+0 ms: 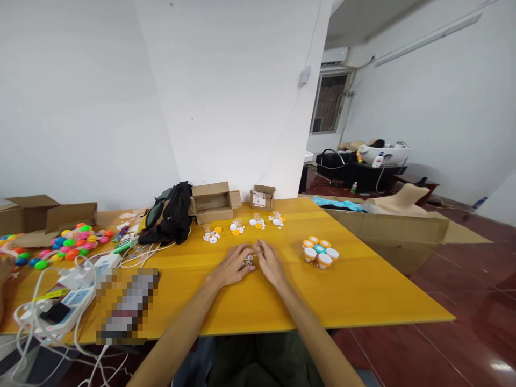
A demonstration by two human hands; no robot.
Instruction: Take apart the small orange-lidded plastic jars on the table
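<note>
Over the yellow table (346, 295), my left hand (231, 266) curves around a small cluster of white pieces with dark marks (249, 260). Its thumb stands apart from the fingers, and the hand partly hides the pieces. Just to the right, my right hand (269, 263) has its fingers stretched out, with the fingertips close to those of the left. Beyond the hands lie small groups of white discs (213, 239), each by a little clear cup (207, 228) and an orange lid (236, 233). Several lidded jars (320, 249) with white, orange and teal tops stand together on the right.
A cardboard box (213, 201), a smaller box (263, 198) and a black bag (169, 212) line the back. Colourful balls (72, 242), a power strip (76, 301) with tangled cables and a blurred phone (131, 303) occupy the left. Another person's hand shows at the far left edge.
</note>
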